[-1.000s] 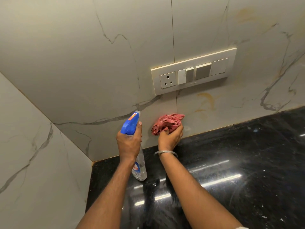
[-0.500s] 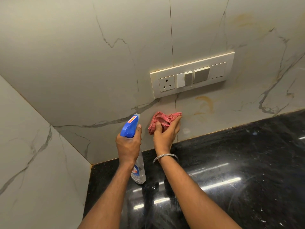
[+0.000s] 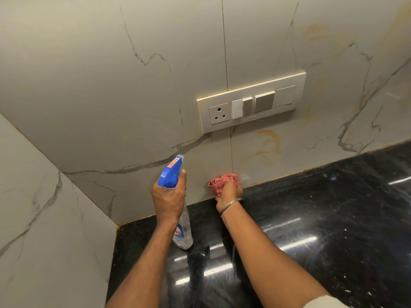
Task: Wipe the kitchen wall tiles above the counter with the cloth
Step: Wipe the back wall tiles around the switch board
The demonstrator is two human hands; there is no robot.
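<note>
The marble-veined wall tiles (image 3: 155,96) rise behind the glossy black tabletop (image 3: 322,218), with a switch plate (image 3: 251,102) set above. The left hand (image 3: 169,196) has its grip wrapped tight around the neck of a blue-topped spray bottle (image 3: 170,173), thumb up beside the head. The right hand (image 3: 230,192) has its grip bunched around the pink cloth (image 3: 220,182), pressing it against the tiles just above the tabletop's far edge.

we are seeing the right hand (image 3: 230,192) dragging the pink cloth (image 3: 222,182) down the wall tiles (image 3: 155,96), from just under the switch plate (image 3: 251,102) to the bottom edge where the tiles are meeting the black counter (image 3: 322,207). the fingers are now curling tighter around the bunched cloth.
</note>
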